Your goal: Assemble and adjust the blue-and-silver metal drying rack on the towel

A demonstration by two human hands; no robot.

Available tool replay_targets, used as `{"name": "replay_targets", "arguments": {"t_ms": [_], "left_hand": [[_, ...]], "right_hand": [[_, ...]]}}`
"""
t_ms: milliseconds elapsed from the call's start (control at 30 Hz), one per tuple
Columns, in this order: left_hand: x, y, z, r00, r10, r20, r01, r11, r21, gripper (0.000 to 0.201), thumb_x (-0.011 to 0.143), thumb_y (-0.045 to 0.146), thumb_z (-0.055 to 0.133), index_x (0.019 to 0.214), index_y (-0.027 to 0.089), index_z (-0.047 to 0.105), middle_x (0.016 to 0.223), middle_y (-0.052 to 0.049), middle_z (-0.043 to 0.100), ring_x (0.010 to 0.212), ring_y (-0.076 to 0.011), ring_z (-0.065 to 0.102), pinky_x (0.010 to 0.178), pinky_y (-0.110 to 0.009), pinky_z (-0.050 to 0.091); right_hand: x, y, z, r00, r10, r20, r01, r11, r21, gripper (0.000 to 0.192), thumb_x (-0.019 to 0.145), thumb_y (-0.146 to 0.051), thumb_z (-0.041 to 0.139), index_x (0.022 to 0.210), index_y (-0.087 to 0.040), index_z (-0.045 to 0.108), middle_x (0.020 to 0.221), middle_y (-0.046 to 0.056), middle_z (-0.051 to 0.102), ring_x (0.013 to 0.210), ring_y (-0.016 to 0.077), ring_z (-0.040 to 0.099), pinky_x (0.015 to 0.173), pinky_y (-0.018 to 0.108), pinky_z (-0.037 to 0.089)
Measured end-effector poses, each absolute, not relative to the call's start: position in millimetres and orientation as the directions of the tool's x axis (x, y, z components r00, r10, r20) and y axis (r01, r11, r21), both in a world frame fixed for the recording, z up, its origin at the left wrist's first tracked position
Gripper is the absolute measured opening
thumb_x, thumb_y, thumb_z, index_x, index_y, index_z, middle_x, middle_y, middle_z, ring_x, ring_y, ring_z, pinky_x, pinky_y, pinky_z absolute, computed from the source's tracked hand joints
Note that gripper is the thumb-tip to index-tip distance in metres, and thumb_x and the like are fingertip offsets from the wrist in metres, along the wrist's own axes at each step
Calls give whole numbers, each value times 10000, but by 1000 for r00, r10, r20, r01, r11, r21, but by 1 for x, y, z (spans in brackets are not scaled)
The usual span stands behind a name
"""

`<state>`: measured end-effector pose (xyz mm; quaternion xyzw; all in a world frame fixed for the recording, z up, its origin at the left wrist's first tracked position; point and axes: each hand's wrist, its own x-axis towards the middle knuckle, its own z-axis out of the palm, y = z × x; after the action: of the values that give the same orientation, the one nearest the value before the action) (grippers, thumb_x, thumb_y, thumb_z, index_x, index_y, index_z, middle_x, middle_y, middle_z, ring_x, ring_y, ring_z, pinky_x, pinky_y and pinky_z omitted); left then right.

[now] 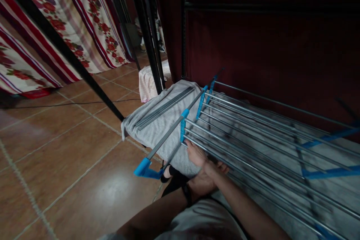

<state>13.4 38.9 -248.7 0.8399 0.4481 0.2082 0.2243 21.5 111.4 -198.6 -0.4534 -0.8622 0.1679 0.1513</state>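
A metal clothes drying rack (242, 131) with blue plastic joints lies across a grey blanket (165, 135). My forearms cross in front of it. My right hand (197, 154) is closed at the end of a lower rod, its fingertips close under a blue slotted bracket (182, 129). Below the right forearm, my left hand (206, 183) reaches to the right, with its fingers curled at a low rod; the forearm hides part of it. A blue corner piece (146, 168) of the rack juts over the floor.
Loose grey tubes (164, 108) lie on the blanket. Black metal posts (146, 33) stand at its far left end, and a slanting black bar (70, 56) crosses the left side. A floral curtain (81, 18) hangs over the tiled floor (84, 138). A dark red wall (267, 52) is behind.
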Motion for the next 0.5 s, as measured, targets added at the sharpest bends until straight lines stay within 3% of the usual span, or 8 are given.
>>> {"name": "replay_targets", "arguments": {"t_ms": [33, 133, 233, 300, 333, 400, 500], "left_hand": [[2, 31, -246, 519, 841, 155, 651, -506, 566, 505, 892, 46, 465, 1288, 297, 653, 1271, -25, 700, 1234, -213, 623, 984, -389, 544], [-37, 5, -246, 462, 846, 266, 636, -525, 566, 388, 920, 130, 511, 1251, 272, 653, 1241, -56, 697, 1225, -223, 609, 1051, -414, 505], [-70, -3, -248, -64, 912, 405, 708, -245, 662, 295, 936, 118, 427, 1093, 217, 657, 1090, -90, 687, 1060, -216, 642, 973, -411, 533], [-83, 12, -248, -393, 830, 397, 672, -36, 740, 280, 905, 95, 420, 1076, 197, 617, 1047, -98, 655, 1019, -223, 632, 940, -414, 544], [-87, 23, -248, -477, 788, 389, 653, 22, 757, 301, 879, 86, 443, 1117, 187, 596, 1075, -110, 642, 1053, -237, 620, 961, -430, 535], [-91, 49, -247, -519, 767, 376, 648, 67, 758, 425, 835, 66, 476, 1242, 167, 547, 1174, -140, 621, 1152, -264, 586, 1032, -460, 495], [-94, 77, -249, -488, 812, 320, 649, 92, 756, 486, 846, 55, 453, 1313, 175, 519, 1177, -137, 637, 1140, -262, 598, 1037, -456, 488]], "right_hand": [[20, 115, -200, -575, 813, 93, 713, 554, -430, 361, 971, -196, 423, 1166, -36, 680, 1111, 148, 753, 931, 136, 697, 882, 200, 489], [16, 123, -205, -639, 769, -5, 696, 574, -431, 448, 991, -243, 501, 1415, -107, 551, 1214, 160, 721, 1053, 227, 703, 941, 288, 494], [17, 127, -209, -659, 748, -75, 698, 571, -432, 525, 1034, -309, 407, 1536, -159, 395, 1249, 141, 706, 1082, 253, 694, 958, 331, 501], [18, 130, -211, -669, 741, -57, 685, 585, -434, 517, 1041, -303, 367, 1543, -184, 385, 1254, 121, 703, 1097, 249, 686, 976, 340, 498], [19, 131, -211, -674, 737, -38, 675, 594, -438, 505, 1040, -286, 353, 1533, -192, 405, 1275, 113, 694, 1124, 243, 675, 1000, 338, 486], [19, 134, -210, -690, 724, -7, 650, 615, -446, 482, 1033, -246, 336, 1494, -201, 468, 1330, 102, 665, 1188, 230, 642, 1051, 326, 450], [20, 138, -209, -708, 707, -3, 630, 628, -456, 454, 1026, -236, 341, 1428, -205, 548, 1296, 95, 685, 1172, 226, 646, 1050, 310, 448]]}}
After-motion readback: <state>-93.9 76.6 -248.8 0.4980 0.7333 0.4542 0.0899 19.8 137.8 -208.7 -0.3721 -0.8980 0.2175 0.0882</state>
